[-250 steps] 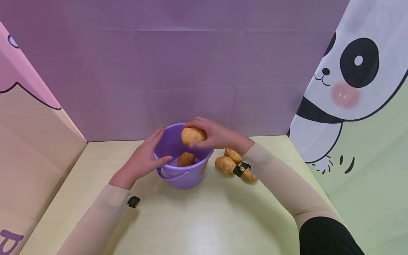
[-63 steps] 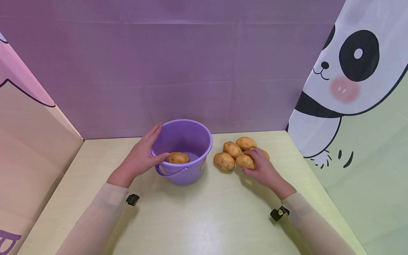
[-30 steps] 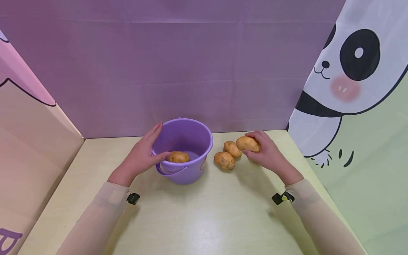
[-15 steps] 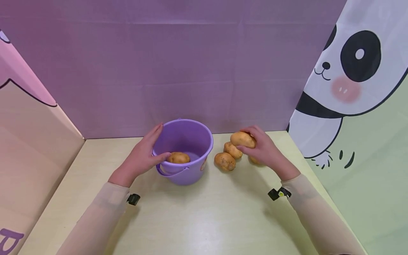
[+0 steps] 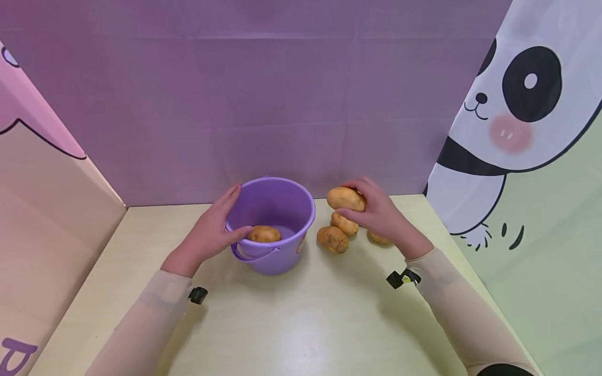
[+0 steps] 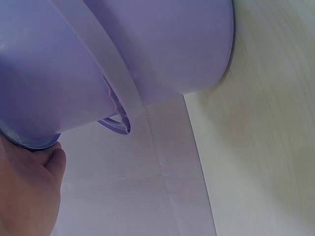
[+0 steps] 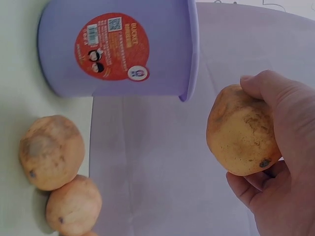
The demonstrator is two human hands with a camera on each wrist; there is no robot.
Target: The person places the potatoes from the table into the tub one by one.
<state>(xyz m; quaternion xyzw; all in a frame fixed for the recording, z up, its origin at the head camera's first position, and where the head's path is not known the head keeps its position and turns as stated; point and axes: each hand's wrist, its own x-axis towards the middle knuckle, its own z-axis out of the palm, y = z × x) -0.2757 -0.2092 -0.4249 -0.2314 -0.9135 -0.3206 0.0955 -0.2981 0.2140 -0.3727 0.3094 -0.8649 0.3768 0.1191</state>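
Note:
A purple bucket (image 5: 270, 261) stands upright on the table, a potato (image 5: 265, 234) visible inside it. My left hand (image 5: 207, 237) holds the bucket's rim at the left side, the thumb lying over the near edge; in the left wrist view the fingers (image 6: 55, 164) meet the rim. To the right of the bucket, my right hand (image 5: 378, 211) grips another potato (image 5: 345, 199) between thumb and fingers, raised above the table. Below it lie a spotted potato (image 5: 333, 239) and a second one (image 5: 345, 223), touching. A further potato (image 5: 378, 238) is partly hidden under my right hand.
The pale wooden table (image 5: 291, 324) ends at a purple backdrop (image 5: 282, 104) close behind the bucket. Printed side panels with a panda (image 5: 531, 83) on the right border the work area. A handle (image 5: 254, 258) hangs down the bucket's near side.
My right hand has lifted a potato from the group on the table and carried it left and up, toward the bucket. The left hand has kept its place on the rim.

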